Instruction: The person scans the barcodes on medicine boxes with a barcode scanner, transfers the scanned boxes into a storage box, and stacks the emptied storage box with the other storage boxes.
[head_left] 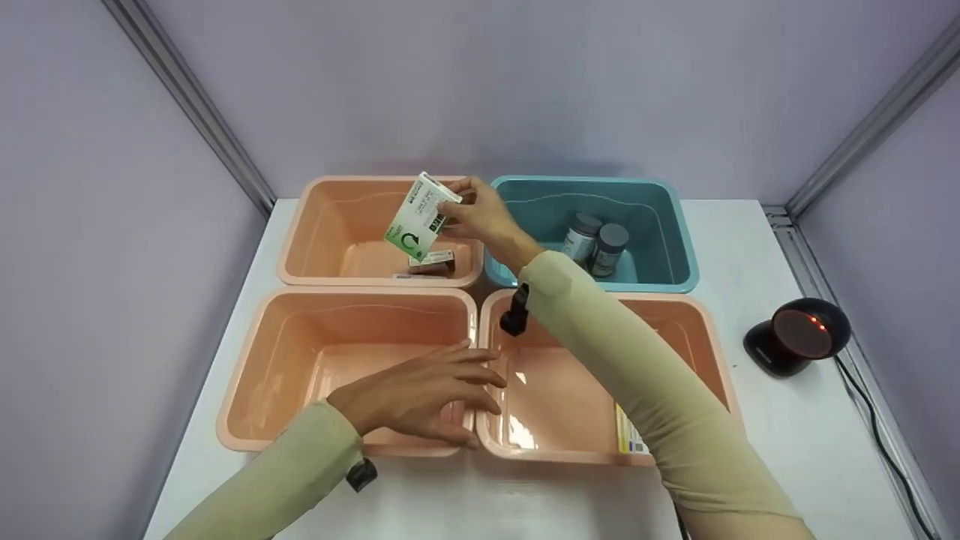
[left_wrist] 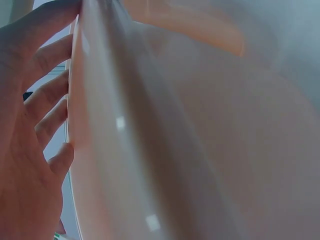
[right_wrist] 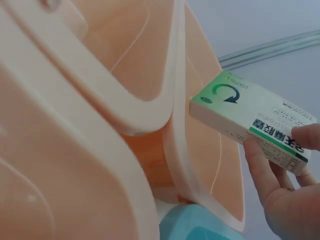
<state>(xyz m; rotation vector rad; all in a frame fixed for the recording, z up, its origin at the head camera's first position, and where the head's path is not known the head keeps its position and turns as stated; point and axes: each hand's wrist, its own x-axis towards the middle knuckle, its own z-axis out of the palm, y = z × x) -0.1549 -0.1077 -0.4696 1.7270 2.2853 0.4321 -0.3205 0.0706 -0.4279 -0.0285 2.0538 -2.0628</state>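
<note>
My right hand (head_left: 482,216) pinches a white and green medicine box (head_left: 421,217) between thumb and fingers, above the back left orange bin (head_left: 319,225). In the right wrist view the medicine box (right_wrist: 250,117) shows a green end with a curved arrow and printed text. Below it in that bin lies a small dark and white box (head_left: 433,262). My left hand (head_left: 427,386) has its fingers spread, over the adjoining rims of the two front bins. In the left wrist view those fingers (left_wrist: 50,100) are at the bin's rim, holding nothing.
The back right blue bin (head_left: 660,225) holds two dark-lidded bottles (head_left: 610,244). A yellow and white box (head_left: 628,435) lies in the front right orange bin (head_left: 540,457), partly hidden by my right sleeve. A black scanner (head_left: 799,334) with red lights stands on the right, its cable trailing forward.
</note>
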